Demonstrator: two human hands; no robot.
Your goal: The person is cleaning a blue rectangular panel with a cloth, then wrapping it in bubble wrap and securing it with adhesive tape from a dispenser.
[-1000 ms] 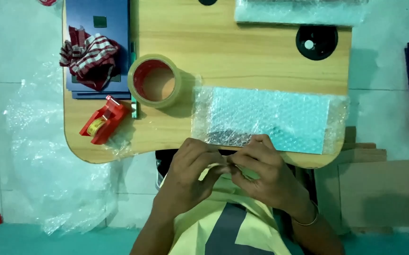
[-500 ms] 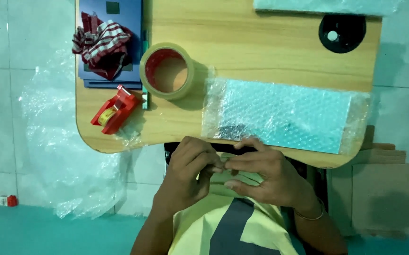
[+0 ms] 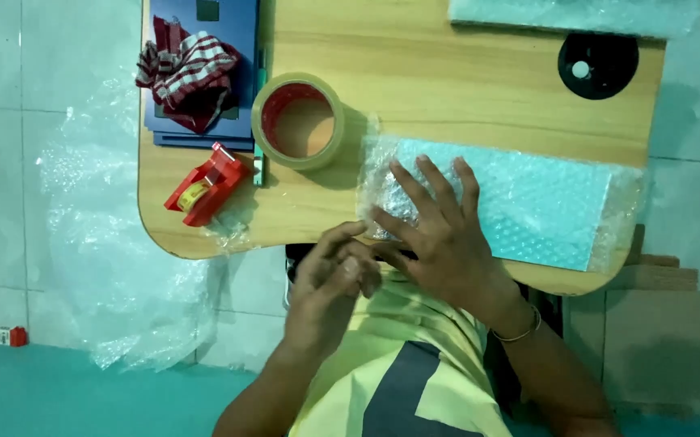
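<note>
My right hand [image 3: 439,235] lies flat, fingers spread, on the left end of a flat teal package wrapped in bubble wrap [image 3: 536,206]. The package rests near the front edge of a small wooden table [image 3: 447,89]. My left hand [image 3: 334,271] hovers just off that edge beside the right hand. Its fingers are curled in, and nothing shows between them. A roll of brown packing tape [image 3: 297,121] stands to the left of the package. A red tape dispenser [image 3: 204,184] lies further left.
A striped red cloth [image 3: 188,69] lies on a dark blue folder [image 3: 236,32] at the table's back left. A black disc [image 3: 598,65] and another bubble-wrapped item [image 3: 568,14] sit at the back right. Loose bubble wrap [image 3: 115,267] covers the floor at left, with cardboard [image 3: 665,356] at right.
My hands were pinched together over something small at the table edge. They have parted, and the right hand has moved up flat onto the package. The view has shifted.
</note>
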